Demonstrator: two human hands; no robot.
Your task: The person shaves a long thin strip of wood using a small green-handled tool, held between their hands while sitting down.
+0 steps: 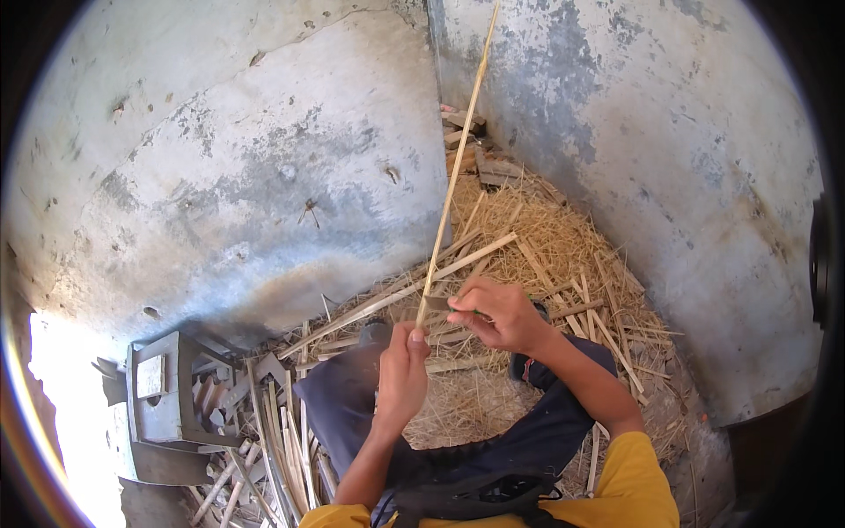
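A long, thin, pale strip that looks like split bamboo (451,187) rises from my left hand up toward the corner of the walls. My left hand (405,374) is closed round its lower end, thumb uppermost. In my right hand (504,317) is a small knife (437,303), its handle mostly hidden by the fingers. The dark flat blade lies against the strip, just above my left hand. Both hands are over the gap between my knees, in dark trousers (519,431).
Thin shavings (515,220) and loose strips cover the floor in the corner. More long strips (282,449) lie at my left, beside a grey box-like stand (172,396). Worn plaster walls (290,158) meet ahead. Wood pieces (462,128) are stacked in the corner.
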